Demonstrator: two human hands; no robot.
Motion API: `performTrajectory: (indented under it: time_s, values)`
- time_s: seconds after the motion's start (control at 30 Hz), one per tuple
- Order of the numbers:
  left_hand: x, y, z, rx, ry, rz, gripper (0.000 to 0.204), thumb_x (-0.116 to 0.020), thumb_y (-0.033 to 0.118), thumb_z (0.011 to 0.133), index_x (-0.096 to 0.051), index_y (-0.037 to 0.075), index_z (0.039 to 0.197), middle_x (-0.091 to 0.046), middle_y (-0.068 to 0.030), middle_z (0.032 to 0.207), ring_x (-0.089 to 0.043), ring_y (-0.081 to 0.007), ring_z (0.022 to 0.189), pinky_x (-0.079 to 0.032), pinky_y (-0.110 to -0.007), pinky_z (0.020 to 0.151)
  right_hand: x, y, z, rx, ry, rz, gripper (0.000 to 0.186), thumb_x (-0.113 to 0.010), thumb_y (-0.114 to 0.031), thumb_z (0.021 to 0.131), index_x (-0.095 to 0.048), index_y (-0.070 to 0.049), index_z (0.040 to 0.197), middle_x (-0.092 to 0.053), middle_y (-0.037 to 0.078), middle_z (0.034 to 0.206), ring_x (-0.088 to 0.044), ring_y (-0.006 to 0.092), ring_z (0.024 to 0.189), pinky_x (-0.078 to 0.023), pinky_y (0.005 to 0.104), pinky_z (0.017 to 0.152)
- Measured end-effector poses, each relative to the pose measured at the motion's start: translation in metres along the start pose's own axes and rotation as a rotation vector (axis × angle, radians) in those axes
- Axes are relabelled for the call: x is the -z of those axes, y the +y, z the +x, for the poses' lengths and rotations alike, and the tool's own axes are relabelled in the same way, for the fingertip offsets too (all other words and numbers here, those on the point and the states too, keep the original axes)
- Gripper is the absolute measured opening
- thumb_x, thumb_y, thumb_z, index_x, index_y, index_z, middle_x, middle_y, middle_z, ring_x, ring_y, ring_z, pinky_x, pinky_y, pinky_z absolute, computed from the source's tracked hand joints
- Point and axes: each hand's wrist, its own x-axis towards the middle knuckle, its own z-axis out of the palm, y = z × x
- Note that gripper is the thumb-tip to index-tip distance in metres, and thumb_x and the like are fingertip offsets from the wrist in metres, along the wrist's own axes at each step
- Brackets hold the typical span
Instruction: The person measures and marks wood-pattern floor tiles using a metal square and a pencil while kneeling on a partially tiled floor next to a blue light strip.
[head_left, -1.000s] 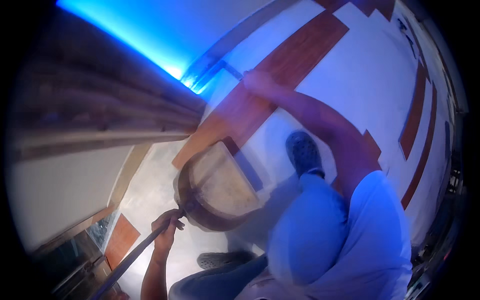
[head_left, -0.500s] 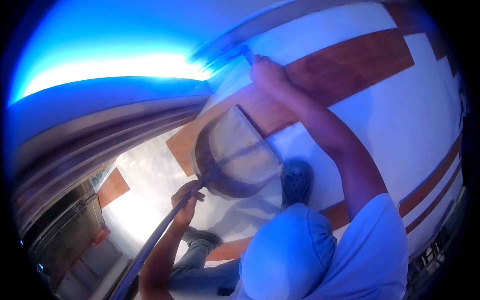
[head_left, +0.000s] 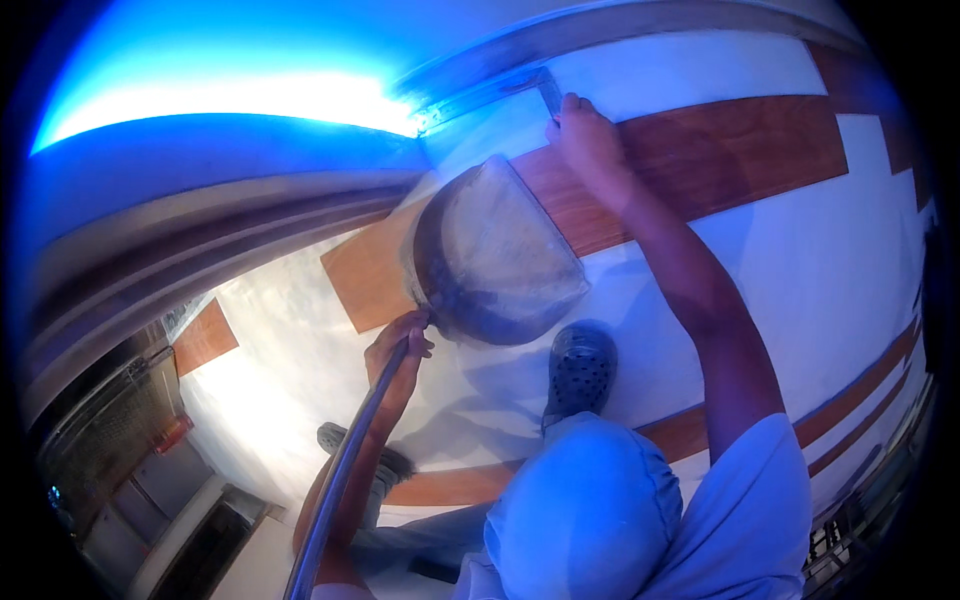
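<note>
My left hand is closed round the long metal pole of a dustpan, near where it joins the pan. The wide, worn scoop rests on the floor, its straight edge over a reddish wood-patterned strip. My right hand is stretched toward the wall's base, gripping the short end of a slim, bent tool that appears to run left along the skirting; its far part is washed out by blue light.
A glowing blue light sits above grooved moulding at left. The white floor carries brown wood-patterned strips. My shoe stands below the scoop. Dark fixtures with a red object are at lower left, dark metal items at lower right.
Over the last second the view has turned. The dustpan and my left hand have shifted up the picture, and my right hand has moved up and right along the wall's base with the tool.
</note>
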Motion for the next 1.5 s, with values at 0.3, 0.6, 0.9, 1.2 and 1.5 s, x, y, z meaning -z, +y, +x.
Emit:
performTrajectory:
  time_s: [0.3,0.6,0.9,1.2,1.5]
  values:
    - [0.039,-0.026,0.001,-0.001,0.05,-0.055,0.026,-0.06,0.013,0.11,-0.071,-0.008,0.121,-0.077,-0.0166,0.109,-0.076,-0.019,0.076,-0.062,-0.03,0.067,-0.014,-0.027,-0.009,0.002,0.01,-0.01,0.037,-0.066,-0.031,0.1,-0.059,0.003,0.111,-0.072,0.026,0.103,-0.077,0.0425,0.088,-0.065,0.0512,0.074]
    - [0.117,-0.06,-0.018,0.006,0.055,-0.086,0.026,-0.06,0.012,0.11,-0.071,-0.008,0.122,-0.077,-0.0155,0.106,-0.075,-0.0187,0.074,-0.062,-0.03,0.066,0.008,-0.111,-0.071,-0.128,-0.063,-0.12,0.037,-0.065,-0.036,0.102,-0.058,-0.001,0.113,-0.072,0.021,0.108,-0.075,0.0417,0.094,-0.063,0.052,0.078]
    - [0.089,-0.054,-0.034,-0.036,0.104,-0.084,0.026,-0.061,0.014,0.11,-0.071,-0.008,0.122,-0.078,-0.0151,0.105,-0.075,-0.018,0.073,-0.061,-0.029,0.065,0.083,-0.086,-0.149,0.072,0.012,-0.162,0.029,-0.072,-0.029,0.098,-0.055,-0.006,0.104,-0.065,0.015,0.093,-0.071,0.0352,0.08,-0.061,0.0493,0.07]
    - [0.064,-0.044,-0.023,-0.033,0.097,-0.111,0.027,-0.06,0.014,0.111,-0.071,-0.008,0.123,-0.078,-0.0157,0.107,-0.074,-0.0177,0.074,-0.061,-0.029,0.065,0.1,-0.064,-0.149,0.279,0.145,-0.322,0.028,-0.072,-0.03,0.098,-0.054,-0.009,0.102,-0.063,0.011,0.098,-0.072,0.0309,0.082,-0.063,0.0439,0.067]
    - [0.061,-0.039,-0.026,-0.032,0.127,-0.097,0.026,-0.061,0.014,0.11,-0.072,-0.007,0.122,-0.077,-0.0162,0.107,-0.076,-0.019,0.075,-0.061,-0.03,0.065,0.084,-0.052,-0.091,-0.037,0.07,-0.249,0.033,-0.068,-0.034,0.099,-0.058,-0.003,0.105,-0.072,0.019,0.098,-0.075,0.0384,0.081,-0.061,0.0508,0.068]
